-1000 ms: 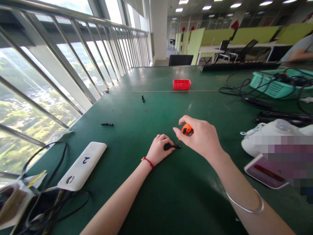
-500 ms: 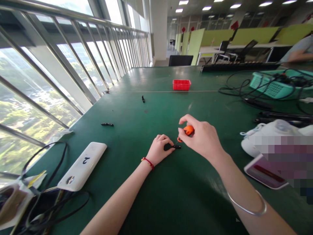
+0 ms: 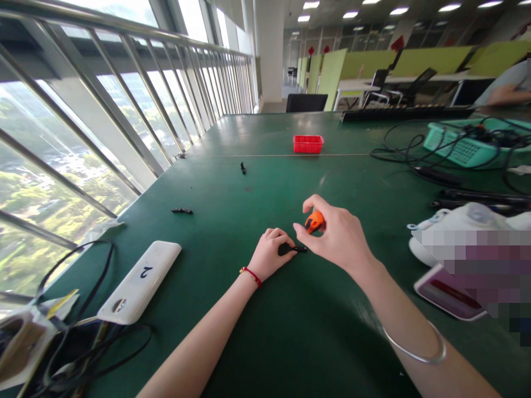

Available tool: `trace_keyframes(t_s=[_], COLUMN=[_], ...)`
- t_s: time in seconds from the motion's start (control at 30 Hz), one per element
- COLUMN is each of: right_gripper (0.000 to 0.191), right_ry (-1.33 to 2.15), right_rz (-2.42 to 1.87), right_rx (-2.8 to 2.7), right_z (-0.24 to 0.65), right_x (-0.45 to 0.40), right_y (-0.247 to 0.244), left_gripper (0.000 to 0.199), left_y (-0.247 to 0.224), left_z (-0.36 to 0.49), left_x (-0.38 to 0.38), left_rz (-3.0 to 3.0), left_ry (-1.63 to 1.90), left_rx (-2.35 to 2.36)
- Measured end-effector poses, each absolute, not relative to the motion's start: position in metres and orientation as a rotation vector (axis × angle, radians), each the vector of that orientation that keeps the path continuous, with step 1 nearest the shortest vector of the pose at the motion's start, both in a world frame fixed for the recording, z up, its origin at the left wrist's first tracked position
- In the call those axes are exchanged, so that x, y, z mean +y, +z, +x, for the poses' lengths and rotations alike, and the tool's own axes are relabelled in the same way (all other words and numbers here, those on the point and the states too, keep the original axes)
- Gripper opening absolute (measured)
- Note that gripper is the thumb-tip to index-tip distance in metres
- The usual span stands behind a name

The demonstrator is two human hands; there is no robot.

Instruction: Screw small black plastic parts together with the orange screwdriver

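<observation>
My left hand [image 3: 272,251] rests on the green table and pinches a small black part [image 3: 301,249] between thumb and fingers, holding it flat against the top. Just right of it, my right hand [image 3: 338,235] curls around the orange and black handle of a screwdriver [image 3: 314,221]. Its handle tilts down and left toward the black part. The shaft and tip are mostly hidden behind my right thumb, so I cannot tell if the tip touches the part.
A white power bank [image 3: 141,282] lies on the left near black cables. Two small black pieces, one near [image 3: 182,210] and one farther [image 3: 243,168], lie beyond. A red bin [image 3: 308,144] stands ahead. Right are a teal basket [image 3: 460,145] of cables and a white object [image 3: 468,221]. A person sits far right.
My right hand has shifted slightly left, and the screwdriver handle has turned and moved left within its fingers. My left hand and the black part stay in place.
</observation>
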State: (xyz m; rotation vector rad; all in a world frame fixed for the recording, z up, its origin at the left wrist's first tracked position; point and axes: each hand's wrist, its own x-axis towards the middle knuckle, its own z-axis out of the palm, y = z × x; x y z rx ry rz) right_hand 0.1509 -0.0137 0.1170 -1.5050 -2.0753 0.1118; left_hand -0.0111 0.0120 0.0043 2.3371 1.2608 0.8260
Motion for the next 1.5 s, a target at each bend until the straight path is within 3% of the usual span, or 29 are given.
trace_keyframes(t_s=[0.2, 0.5, 0.7, 0.8, 1.5], right_gripper=[0.017, 0.025, 0.016, 0.022, 0.012], right_ry=[0.112, 0.606, 0.53, 0.575, 0.349], right_rz=[-1.52, -1.379, -1.39, -1.403, -1.325], right_rx=[-2.008, -1.73, -1.784, -1.842, -2.015], right_z=[0.15, 0.179, 0.186, 0.18, 0.177], right_x=[-0.015, -0.013, -0.011, -0.009, -0.013], right_y=[0.115, 0.091, 0.032, 0.014, 0.0], left_gripper=[0.009, 0.008, 0.006, 0.006, 0.016], left_y=[0.004, 0.008, 0.011, 0.013, 0.015], left_z=[-0.012, -0.011, -0.012, -0.013, -0.009], left_x=[0.012, 0.011, 0.009, 0.008, 0.002], left_rz=[2.336, 2.32, 2.305, 2.279, 2.488], left_ry=[0.821, 0.803, 0.873, 0.953, 1.011], left_rx=[1.259, 1.274, 1.344, 1.378, 1.206])
